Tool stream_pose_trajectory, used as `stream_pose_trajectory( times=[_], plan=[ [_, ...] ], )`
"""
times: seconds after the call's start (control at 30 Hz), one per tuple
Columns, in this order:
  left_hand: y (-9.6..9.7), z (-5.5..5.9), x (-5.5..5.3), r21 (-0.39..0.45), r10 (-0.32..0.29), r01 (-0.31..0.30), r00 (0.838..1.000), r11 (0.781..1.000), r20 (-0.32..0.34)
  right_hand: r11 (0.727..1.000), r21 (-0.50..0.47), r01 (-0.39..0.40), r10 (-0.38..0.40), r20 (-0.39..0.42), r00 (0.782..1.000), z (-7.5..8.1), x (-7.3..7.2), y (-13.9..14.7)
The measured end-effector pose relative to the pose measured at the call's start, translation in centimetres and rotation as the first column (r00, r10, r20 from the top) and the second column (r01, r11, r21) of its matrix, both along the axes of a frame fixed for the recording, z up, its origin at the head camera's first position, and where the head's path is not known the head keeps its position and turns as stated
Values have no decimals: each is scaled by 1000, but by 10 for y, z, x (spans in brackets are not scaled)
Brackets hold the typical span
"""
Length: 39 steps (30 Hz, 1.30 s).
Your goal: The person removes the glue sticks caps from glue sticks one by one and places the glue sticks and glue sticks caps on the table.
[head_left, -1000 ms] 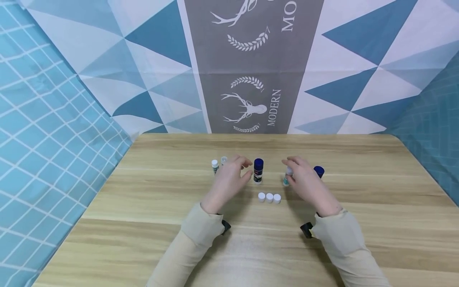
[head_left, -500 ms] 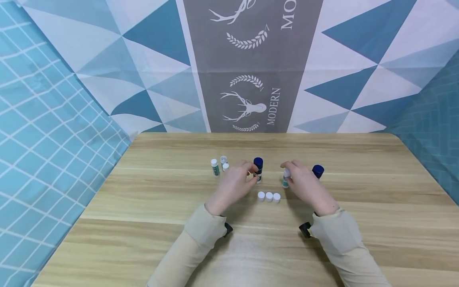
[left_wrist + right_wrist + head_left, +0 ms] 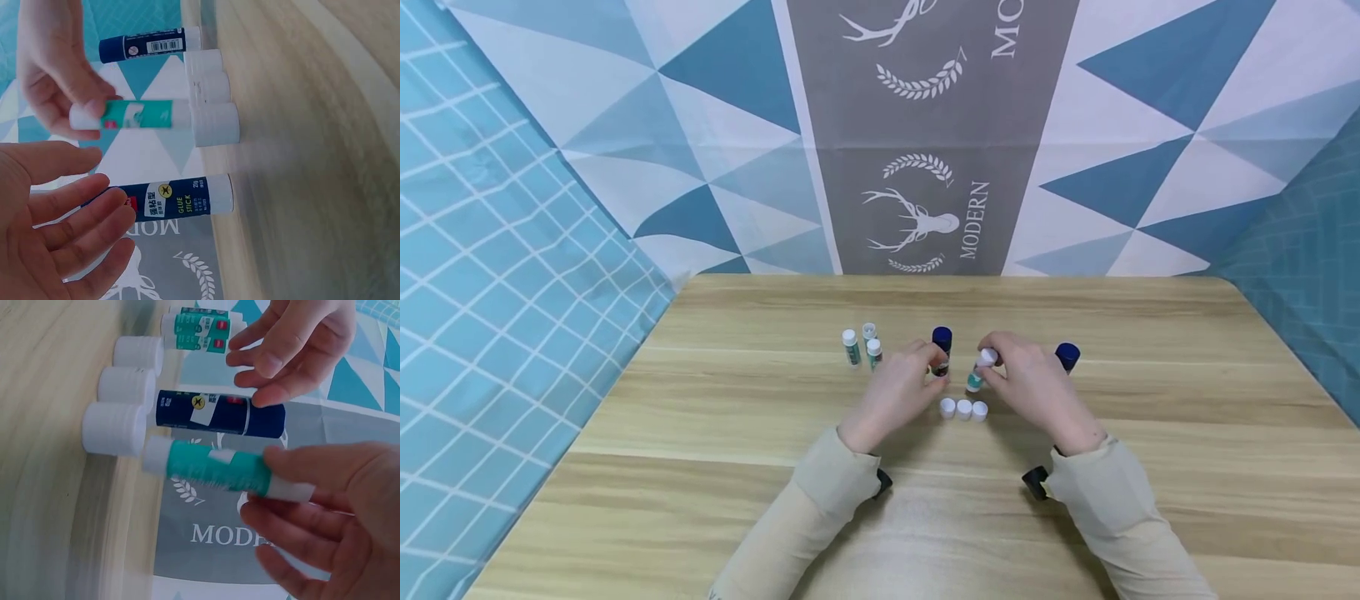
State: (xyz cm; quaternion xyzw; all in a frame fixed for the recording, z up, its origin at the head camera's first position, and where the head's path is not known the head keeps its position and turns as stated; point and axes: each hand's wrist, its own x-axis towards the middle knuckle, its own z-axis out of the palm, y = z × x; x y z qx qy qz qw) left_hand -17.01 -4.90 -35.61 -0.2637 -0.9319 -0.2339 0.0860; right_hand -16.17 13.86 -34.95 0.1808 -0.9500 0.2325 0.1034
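Observation:
Pinched by its white cap end between thumb and fingers, a green-and-white glue stick (image 3: 975, 380) is in my right hand (image 3: 1033, 379), tilted a little. My left hand (image 3: 901, 385) has its fingers relaxed beside a navy glue stick (image 3: 942, 336), which stands upright; the fingertips overlap it in the head view. In the left wrist view the label of this navy glue stick (image 3: 197, 197) faces me, with a gap between thumb and fingers. Just in front of both hands are three small white cylinders (image 3: 964, 409) in a row, like caps.
Left of my left hand, three green-and-white glue sticks (image 3: 852, 350) stand close together. Another navy-capped glue stick (image 3: 1067, 355) stands behind my right hand, partly hidden. The wooden table (image 3: 700, 500) ends at a patterned cloth backdrop (image 3: 917, 108).
My right hand has lifted the green-and-white glue stick slightly and carried it leftward. My left hand has moved right, from near the green-and-white group to the navy glue stick.

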Motion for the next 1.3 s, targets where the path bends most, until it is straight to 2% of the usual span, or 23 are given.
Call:
stream_pose_trajectory(
  times=[0.27,0.57,0.7,0.83,1.3],
  plan=[
    [3,3,2,15,-42,42,999,999,-12,995,-84,-60,46,-163,986,3,3,-5],
    [4,8,5,26,-44,45,998,999,-55,982,-144,-122,88,-220,971,4,6,-10],
    [3,10,6,21,-51,54,992,998,-114,975,-159,-153,112,-245,963,5,6,-13],
    [2,11,5,1,-61,62,986,998,-154,972,-169,-166,122,-243,962,5,6,-13],
    [-2,12,3,-18,-47,45,993,999,-112,978,-141,-153,125,-193,973,8,7,-12]
  ],
)
